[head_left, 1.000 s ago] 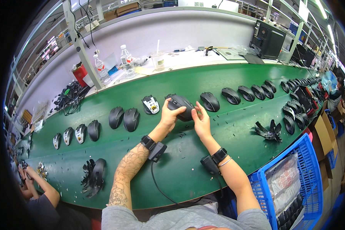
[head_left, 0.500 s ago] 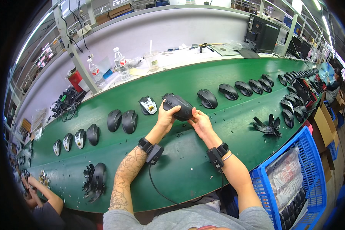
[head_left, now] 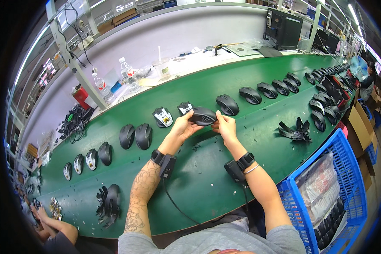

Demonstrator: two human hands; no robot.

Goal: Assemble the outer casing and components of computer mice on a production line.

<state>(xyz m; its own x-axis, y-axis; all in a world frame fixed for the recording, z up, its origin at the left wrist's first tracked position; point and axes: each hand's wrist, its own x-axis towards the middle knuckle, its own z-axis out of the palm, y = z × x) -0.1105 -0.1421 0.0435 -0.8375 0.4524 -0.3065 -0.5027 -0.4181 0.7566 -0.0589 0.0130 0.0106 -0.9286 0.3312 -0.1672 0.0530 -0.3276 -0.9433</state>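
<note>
Between both hands I hold a black computer mouse, tilted so that its curved side shows. My left hand grips its left end, thumb on top. My right hand pinches the right end between thumb and fingers. Just behind the left fingertips lies a mouse with a white inside, partly hidden by the held one. Left of it, another mouse with a white inside lies on the green table. A whole black mouse stands just beyond my right hand.
More mice stand in rows on both sides. Piles of black shell parts lie left and right. A blue basket with bagged goods stands at my right. Bottles line the back shelf. Another person's arm shows lower left.
The held mouse has turned from top-up to tilted, and both hands have shifted around it. The mouse with a white inside behind it has come into sight.
</note>
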